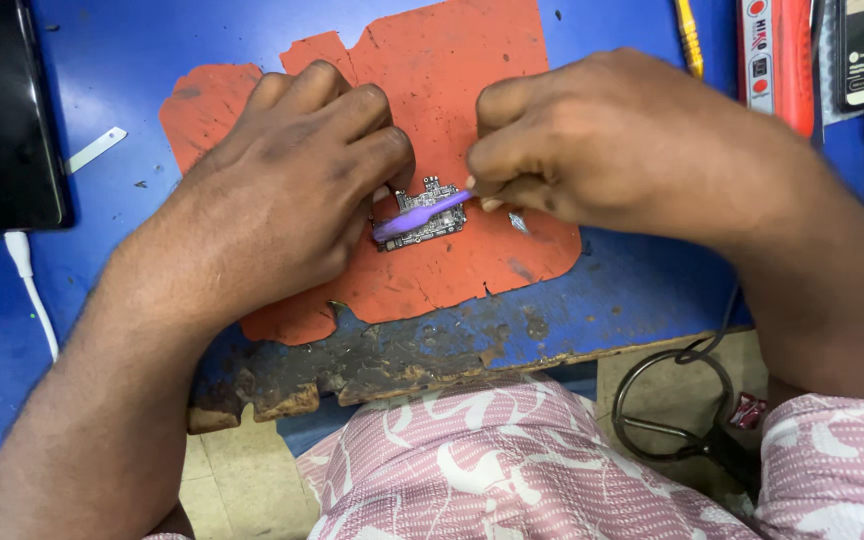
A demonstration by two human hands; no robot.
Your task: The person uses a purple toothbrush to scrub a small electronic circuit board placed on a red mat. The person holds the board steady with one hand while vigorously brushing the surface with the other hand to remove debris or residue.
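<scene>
**Working a small circuit board on a heat mat**

Pinning the circuit board (422, 216) against the worn orange mat (452, 70), the left hand (287, 195) closes curled fingers on its left end, apparently to stop it sliding. The right hand (602, 150) pinches a purple plastic tool (418, 214) narrowly; its long axis slants from upper right to lower left, with the tip lying across the board.

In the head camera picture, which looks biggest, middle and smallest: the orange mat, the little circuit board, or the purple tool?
1. Orange mat, by far the biggest.
2. Circuit board.
3. Purple tool, slimmer than the board, though the right hand hides its far end, so these two are close.
</scene>
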